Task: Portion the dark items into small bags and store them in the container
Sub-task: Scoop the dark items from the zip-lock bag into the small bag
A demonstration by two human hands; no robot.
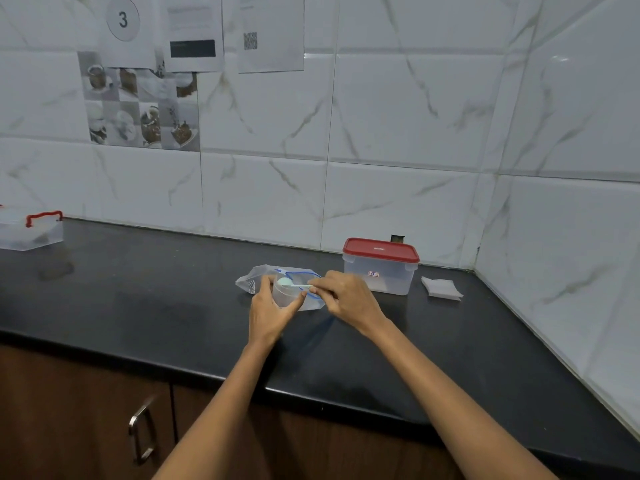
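On the black stone counter [138,299] the left hand [266,311] curls its fingers and thumb round a small clear plastic cup [284,295], holding it upright in front of a clear zip bag with a blue seal line [258,277] that lies flat just behind. The right hand [346,296] pinches the handle of a pale green plastic measuring scoop [286,282], whose bowl sits over the cup's mouth. Both grips are closed on their objects. The dark items themselves cannot be made out; whether the scoop carries any is unclear. The clear rectangular storage container with a red lid [381,266] stands near, to the right, lid on, with a stack of small white bags [441,288] beside it. Judgement: the portioning step is in hand, at the measuring stage, and nothing appears stored yet. The next move calls for a level scoop, a steady cup, and an opened small bag
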